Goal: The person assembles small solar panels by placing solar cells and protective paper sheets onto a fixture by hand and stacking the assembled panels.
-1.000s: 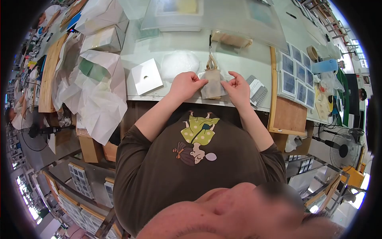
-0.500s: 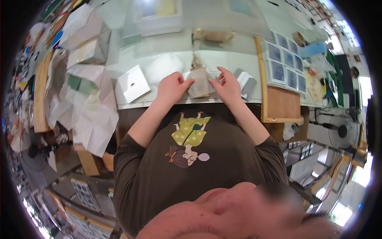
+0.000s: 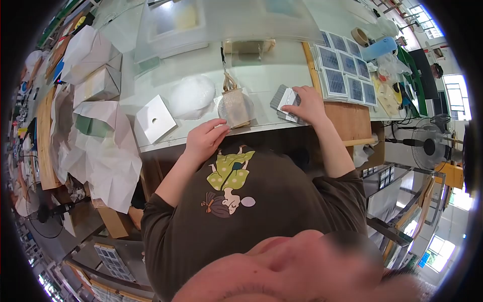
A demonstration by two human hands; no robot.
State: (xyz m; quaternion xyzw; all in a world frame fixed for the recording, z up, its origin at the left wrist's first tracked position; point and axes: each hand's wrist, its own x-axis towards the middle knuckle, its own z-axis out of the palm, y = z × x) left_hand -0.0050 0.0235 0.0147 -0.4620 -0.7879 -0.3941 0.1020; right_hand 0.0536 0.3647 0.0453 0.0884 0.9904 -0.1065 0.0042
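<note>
My right hand point(image 3: 311, 106) grips a small stack of grey and white striped plates point(image 3: 287, 101), thumb on top and fingers over the far edge. My left hand point(image 3: 205, 140) is closed, its fingertips pressed together beside the near left corner of a small tan plate point(image 3: 235, 108). Whether anything thin sits between those fingertips is hidden. The tan plate lies on a round translucent disc near the bench edge, with a bundle of wires point(image 3: 229, 80) leading from its far side. Left of it are a white mound of soft-looking material point(image 3: 192, 97) and a white square box with a hole point(image 3: 156, 120).
A wood-framed board point(image 3: 347, 120) with rows of small blue panels point(image 3: 348, 64) stands at the right. Crumpled white paper point(image 3: 113, 156) drapes off the bench at the left. A translucent sheet point(image 3: 226, 22) overhangs the back. Beyond the right edge is a fan point(image 3: 427, 147).
My right hand has left the tan plate, moved right and taken hold of the striped stack. My left hand has drawn back slightly toward me. The view has shifted a little.
</note>
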